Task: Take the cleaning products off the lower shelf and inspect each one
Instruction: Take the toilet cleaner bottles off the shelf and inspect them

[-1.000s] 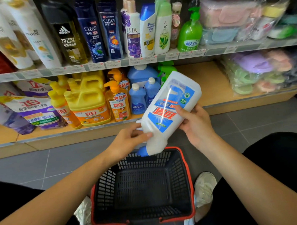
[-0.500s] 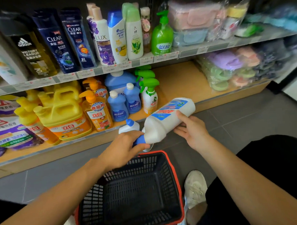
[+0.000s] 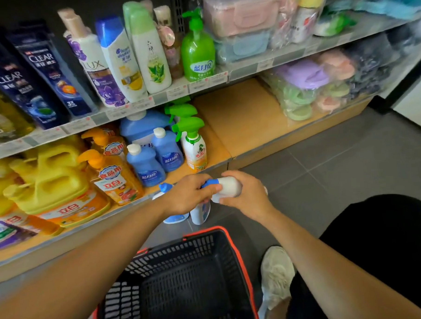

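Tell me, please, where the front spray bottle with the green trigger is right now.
In the head view, the spray bottle stands on the lower shelf, centre frame, just right of the small blue bottles, bare wood on its right.

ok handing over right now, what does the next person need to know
Left hand: grips the white bottle at its blue-capped neck.
Right hand: wrapped round the bottle's body.
The bottle is held sideways, low in front of the lower shelf.
A second white bottle stands below the left hand.
Done: one bottle is off the shelf, in hand.
Left: the blue bottles, spray bottle and orange dish soap are on the shelf.
The basket is at the feet.
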### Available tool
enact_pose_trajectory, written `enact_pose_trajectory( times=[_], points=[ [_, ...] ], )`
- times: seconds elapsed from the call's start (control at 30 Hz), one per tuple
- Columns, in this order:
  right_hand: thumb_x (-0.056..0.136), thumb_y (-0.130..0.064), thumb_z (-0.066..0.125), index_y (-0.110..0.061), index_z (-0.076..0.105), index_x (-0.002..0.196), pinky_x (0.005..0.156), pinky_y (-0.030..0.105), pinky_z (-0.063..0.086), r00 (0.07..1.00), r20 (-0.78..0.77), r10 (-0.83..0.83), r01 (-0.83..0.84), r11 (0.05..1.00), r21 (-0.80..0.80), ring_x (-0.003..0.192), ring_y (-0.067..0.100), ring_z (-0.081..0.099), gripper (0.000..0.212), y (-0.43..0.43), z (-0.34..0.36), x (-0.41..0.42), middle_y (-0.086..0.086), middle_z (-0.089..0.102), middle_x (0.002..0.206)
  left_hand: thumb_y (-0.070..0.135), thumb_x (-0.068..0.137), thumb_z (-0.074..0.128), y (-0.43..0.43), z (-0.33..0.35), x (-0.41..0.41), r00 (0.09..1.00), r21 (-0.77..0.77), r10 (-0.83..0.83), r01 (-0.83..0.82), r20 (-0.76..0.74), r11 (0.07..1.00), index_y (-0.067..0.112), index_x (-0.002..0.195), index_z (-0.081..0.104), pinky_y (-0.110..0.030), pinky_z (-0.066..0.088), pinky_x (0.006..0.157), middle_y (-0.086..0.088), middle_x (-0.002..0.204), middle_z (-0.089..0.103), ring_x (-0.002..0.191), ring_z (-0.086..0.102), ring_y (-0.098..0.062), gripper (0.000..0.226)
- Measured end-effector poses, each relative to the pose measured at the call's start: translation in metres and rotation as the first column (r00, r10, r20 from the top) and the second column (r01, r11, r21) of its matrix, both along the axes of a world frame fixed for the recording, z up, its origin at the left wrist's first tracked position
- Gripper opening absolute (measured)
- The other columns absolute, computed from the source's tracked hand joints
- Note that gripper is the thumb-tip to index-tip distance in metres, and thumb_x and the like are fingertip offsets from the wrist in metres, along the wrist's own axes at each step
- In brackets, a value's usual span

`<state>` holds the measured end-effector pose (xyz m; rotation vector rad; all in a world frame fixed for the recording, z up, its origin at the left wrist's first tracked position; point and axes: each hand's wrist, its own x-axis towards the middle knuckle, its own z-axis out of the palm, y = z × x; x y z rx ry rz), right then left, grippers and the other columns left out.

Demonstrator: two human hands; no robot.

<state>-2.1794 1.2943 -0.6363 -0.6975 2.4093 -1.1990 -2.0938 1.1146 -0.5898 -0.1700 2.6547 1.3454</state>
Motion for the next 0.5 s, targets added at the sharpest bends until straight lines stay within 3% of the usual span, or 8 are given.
enact_pose_trajectory(
  times=[0.1, 0.17, 0.23, 0.33, 0.4, 0.5],
  points=[
    [0.063, -0.027, 0.093, -0.027, 0.067, 0.115, 0.082, 0.042, 0.055, 0.998, 0.058, -0.036, 0.038, 0.999, -0.026, 0.097, 0.02, 0.065, 0.058, -0.003, -0.012, -0.012, -0.004, 0.07, 0.105, 0.03, 0.097, 0.066, -0.009, -0.015, -0.008, 0.995, 0.155, 0.093, -0.095, 0.017, 0.983, 0.013, 0.08, 0.062, -0.027, 0.051, 0.064, 0.0, 0.07, 0.066, 0.062, 0.059, -0.007, 0.024],
    [0.063, -0.022, 0.093, -0.025, 0.068, 0.108, 0.075, 0.035, 0.052, 0.988, 0.104, -0.111, 0.117, 0.992, -0.052, 0.091, 0.018, 0.065, 0.051, -0.007, -0.024, -0.017, -0.005, 0.071, 0.097, 0.021, 0.093, 0.071, -0.022, -0.026, -0.007, 0.988, 0.222, 0.154, -0.153, 0.014, 0.963, 0.015, 0.092, 0.065, -0.022, 0.05, 0.067, 0.002, 0.078, 0.068, 0.068, 0.059, -0.004, 0.009],
    [0.065, -0.02, 0.093, -0.028, 0.067, 0.105, 0.074, 0.032, 0.051, 0.976, 0.163, -0.145, 0.155, 0.987, -0.048, 0.089, 0.015, 0.066, 0.049, -0.013, -0.037, -0.019, -0.008, 0.07, 0.094, 0.02, 0.09, 0.075, -0.041, -0.042, 0.0, 0.977, 0.139, 0.214, -0.209, -0.017, 0.968, 0.016, 0.105, 0.067, -0.024, 0.052, 0.076, 0.003, 0.087, 0.071, 0.079, 0.063, -0.006, 0.017],
    [0.064, -0.023, 0.093, -0.028, 0.067, 0.104, 0.076, 0.035, 0.054, 0.974, 0.168, -0.155, 0.156, 0.988, 0.012, 0.091, 0.015, 0.066, 0.047, -0.024, -0.056, -0.021, -0.009, 0.07, 0.095, 0.021, 0.088, 0.076, -0.07, -0.07, 0.019, 0.939, -0.189, 0.323, -0.34, -0.117, 0.921, 0.017, 0.116, 0.068, -0.031, 0.048, 0.092, 0.002, 0.11, 0.069, 0.103, 0.063, -0.018, 0.029],
    [0.064, -0.023, 0.093, -0.023, 0.068, 0.104, 0.077, 0.038, 0.055, 0.971, 0.16, -0.176, 0.166, 0.984, 0.07, 0.093, 0.018, 0.066, 0.047, -0.032, -0.067, -0.023, -0.005, 0.071, 0.097, 0.022, 0.088, 0.076, -0.084, -0.088, 0.03, 0.938, -0.341, 0.339, -0.341, -0.068, 0.876, 0.015, 0.132, 0.063, -0.04, 0.041, 0.105, -0.006, 0.131, 0.063, 0.12, 0.056, -0.029, 0.047],
    [0.064, -0.024, 0.093, -0.022, 0.066, 0.102, 0.074, 0.036, 0.051, 0.959, 0.145, -0.242, 0.22, 0.964, 0.153, 0.09, 0.021, 0.064, 0.047, -0.041, -0.079, -0.03, -0.004, 0.068, 0.094, 0.025, 0.091, 0.073, -0.089, -0.108, 0.042, 0.921, -0.255, 0.385, -0.361, 0.049, 0.897, 0.027, 0.15, 0.045, -0.043, 0.042, 0.108, -0.006, 0.146, 0.053, 0.132, 0.048, -0.03, 0.064]
  ],
)
